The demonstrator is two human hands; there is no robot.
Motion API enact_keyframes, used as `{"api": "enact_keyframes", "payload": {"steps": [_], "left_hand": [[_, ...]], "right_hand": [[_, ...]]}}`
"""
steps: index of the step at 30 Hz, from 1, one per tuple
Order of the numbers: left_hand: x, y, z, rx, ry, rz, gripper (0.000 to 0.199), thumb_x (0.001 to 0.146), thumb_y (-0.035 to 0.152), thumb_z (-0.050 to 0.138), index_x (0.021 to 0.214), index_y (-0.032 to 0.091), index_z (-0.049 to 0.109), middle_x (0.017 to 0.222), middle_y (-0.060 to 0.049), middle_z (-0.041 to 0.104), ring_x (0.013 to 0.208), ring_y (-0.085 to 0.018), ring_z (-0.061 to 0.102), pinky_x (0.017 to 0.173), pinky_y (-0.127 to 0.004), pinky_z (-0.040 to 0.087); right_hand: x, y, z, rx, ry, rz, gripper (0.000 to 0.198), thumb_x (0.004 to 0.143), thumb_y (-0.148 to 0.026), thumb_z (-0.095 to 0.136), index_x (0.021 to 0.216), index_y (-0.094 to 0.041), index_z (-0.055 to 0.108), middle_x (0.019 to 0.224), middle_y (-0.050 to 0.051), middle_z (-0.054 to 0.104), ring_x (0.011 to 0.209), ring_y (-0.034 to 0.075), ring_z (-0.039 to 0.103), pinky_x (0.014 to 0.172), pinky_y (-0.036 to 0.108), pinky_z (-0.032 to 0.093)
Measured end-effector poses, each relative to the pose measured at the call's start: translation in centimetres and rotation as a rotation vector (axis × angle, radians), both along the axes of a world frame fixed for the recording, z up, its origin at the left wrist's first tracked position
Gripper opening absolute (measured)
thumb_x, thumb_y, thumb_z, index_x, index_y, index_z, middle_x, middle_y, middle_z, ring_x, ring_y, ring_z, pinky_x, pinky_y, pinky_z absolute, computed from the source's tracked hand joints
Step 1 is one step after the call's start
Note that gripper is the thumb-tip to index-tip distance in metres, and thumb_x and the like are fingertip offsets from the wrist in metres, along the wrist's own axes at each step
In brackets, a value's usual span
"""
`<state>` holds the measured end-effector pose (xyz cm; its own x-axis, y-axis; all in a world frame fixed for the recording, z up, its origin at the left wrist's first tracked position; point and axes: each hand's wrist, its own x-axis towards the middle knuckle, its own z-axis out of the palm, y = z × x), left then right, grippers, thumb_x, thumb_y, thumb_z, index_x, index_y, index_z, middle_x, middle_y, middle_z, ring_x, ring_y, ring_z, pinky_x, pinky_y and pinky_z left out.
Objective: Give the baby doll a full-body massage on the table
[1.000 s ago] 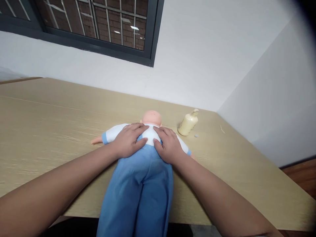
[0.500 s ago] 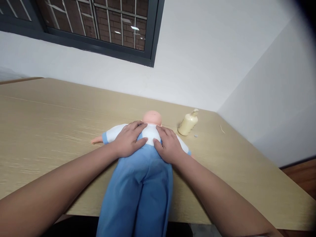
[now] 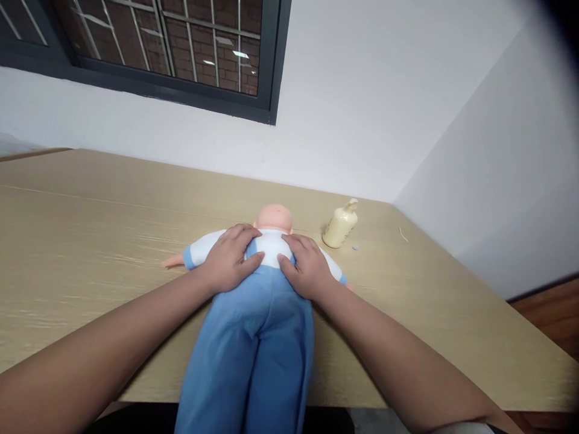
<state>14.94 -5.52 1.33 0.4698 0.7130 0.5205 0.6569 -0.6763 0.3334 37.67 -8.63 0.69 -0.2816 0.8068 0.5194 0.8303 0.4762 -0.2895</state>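
A baby doll (image 3: 265, 325) in a white top and blue trousers lies stretched out on the table, its bald head pointing away from me. It seems to be face down, since no face shows. My left hand (image 3: 233, 256) rests flat on the left side of its upper back, fingers extended. On the right side, my right hand (image 3: 305, 265) lies the same way with its thumb pointing inward. A strip of the white top shows between the two hands, which do not touch. The doll's arms spread out to both sides, and its legs run down over the near table edge.
A cream pump bottle (image 3: 341, 226) stands to the right of the doll's head. Beside it lie a small bluish bit (image 3: 355, 248) and a thin pale strip (image 3: 403, 234). The wooden table (image 3: 90, 241) meets a white wall below a barred window (image 3: 181, 54).
My hands have moved slightly apart, so a little more of the white top shows between them. The whole view has shifted a little; the doll and bottle stay in place.
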Motion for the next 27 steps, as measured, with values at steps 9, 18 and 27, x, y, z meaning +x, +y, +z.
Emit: {"api": "enact_keyframes", "payload": {"steps": [9, 18, 27], "left_hand": [[-0.6, -1.5, 1.9, -0.05, 0.181, 0.258, 0.039, 0.096, 0.045, 0.041, 0.067, 0.022, 0.056, 0.065, -0.004, 0.059, 0.066, -0.024, 0.057, 0.061, -0.037, 0.039], [-0.9, -1.2, 2.8, -0.362, 0.389, 0.344, 0.075, 0.093, 0.071, 0.02, 0.056, 0.021, 0.062, 0.063, -0.014, 0.064, 0.066, -0.033, 0.062, 0.059, -0.039, 0.037], [-1.2, 0.0, 0.5, -0.394, -0.027, 0.209, 0.068, 0.093, 0.072, 0.029, 0.069, 0.021, 0.069, 0.072, -0.011, 0.071, 0.079, -0.034, 0.068, 0.075, -0.043, 0.048]], "right_hand": [[-0.4, -1.9, 1.9, -0.102, -0.082, -0.12, 0.051, 0.098, -0.056, 0.039, 0.124, -0.016, 0.057, 0.111, 0.015, 0.065, 0.097, 0.029, 0.065, 0.082, 0.041, 0.05], [-0.7, -2.8, 3.3, -0.426, -0.312, -0.218, 0.095, 0.091, -0.079, 0.012, 0.159, -0.013, 0.016, 0.088, 0.017, 0.072, 0.078, 0.035, 0.068, 0.065, 0.041, 0.046], [-0.8, -2.9, 2.4, -0.509, -0.188, -0.196, 0.104, 0.09, -0.081, 0.021, 0.161, -0.01, -0.004, 0.098, 0.022, 0.073, 0.086, 0.038, 0.07, 0.073, 0.047, 0.049]]}}
